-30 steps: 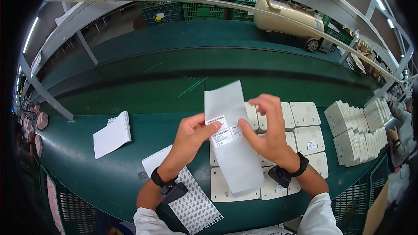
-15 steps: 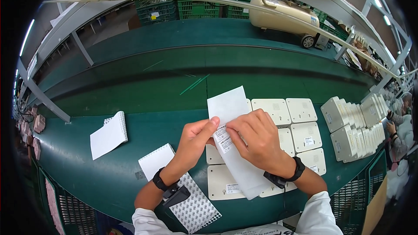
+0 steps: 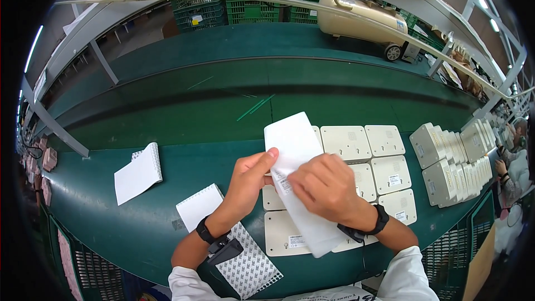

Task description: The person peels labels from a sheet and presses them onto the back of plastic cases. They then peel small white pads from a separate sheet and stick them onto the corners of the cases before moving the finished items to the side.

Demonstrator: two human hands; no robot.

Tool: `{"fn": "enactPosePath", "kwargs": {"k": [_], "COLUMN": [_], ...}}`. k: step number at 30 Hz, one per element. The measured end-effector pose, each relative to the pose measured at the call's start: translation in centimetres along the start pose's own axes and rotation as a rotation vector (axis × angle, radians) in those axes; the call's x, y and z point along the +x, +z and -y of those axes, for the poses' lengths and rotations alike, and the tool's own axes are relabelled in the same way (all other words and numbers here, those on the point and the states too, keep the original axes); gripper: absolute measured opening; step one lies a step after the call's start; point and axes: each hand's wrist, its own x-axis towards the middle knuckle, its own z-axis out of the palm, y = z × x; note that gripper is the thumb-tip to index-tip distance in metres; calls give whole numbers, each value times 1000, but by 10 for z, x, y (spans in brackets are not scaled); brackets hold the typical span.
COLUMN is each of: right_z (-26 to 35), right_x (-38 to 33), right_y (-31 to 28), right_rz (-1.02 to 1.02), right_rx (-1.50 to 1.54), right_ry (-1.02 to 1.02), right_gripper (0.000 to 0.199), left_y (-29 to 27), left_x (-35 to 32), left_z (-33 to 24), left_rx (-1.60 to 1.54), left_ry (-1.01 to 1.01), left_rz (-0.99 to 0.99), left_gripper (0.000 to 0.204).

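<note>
My left hand (image 3: 252,174) grips the edge of a long white label sheet (image 3: 294,139), thumb on top and fingers behind it. Printed labels (image 3: 283,183) show along the sheet's middle. My right hand (image 3: 326,185) lies over them with curled, slightly blurred fingers pressed together; whatever is between the fingertips is hidden. Beneath the sheet, off-white flat plastic housings (image 3: 345,142) lie in rows, partly covered by my hands. A few carry a small white label, such as the housing (image 3: 392,173) at the right.
Stacked off-white housings (image 3: 452,181) stand at the right of the green table. A folded label sheet (image 3: 136,175) lies at the left, and another patterned sheet (image 3: 248,265) under my left forearm. Beyond runs a green conveyor belt (image 3: 195,106) with thin green strips (image 3: 255,107) on it.
My right hand has shifted slightly down and its fingers have curled over the printed labels, hiding more of them. The sheet's top has tilted a little left. The belt's green strips have drifted right.
</note>
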Motion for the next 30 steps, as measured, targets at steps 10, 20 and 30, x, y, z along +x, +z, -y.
{"fn": "enactPosePath", "kwargs": {"k": [10,20,30], "right_z": [-128,-194,-197], "right_x": [-24,-69,-83], "right_y": [-32,-59,-51], "right_rz": [-31,383,355], "right_rx": [606,509,572], "right_ry": [825,890,814], "right_gripper": [17,19,19], "left_y": [-16,29,68], "left_x": [12,9,82], "left_z": [-10,15,69], "left_rx": [620,1136,1382], "left_ry": [-236,378,606], "left_rz": [328,625,628], "left_gripper": [25,13,18]}}
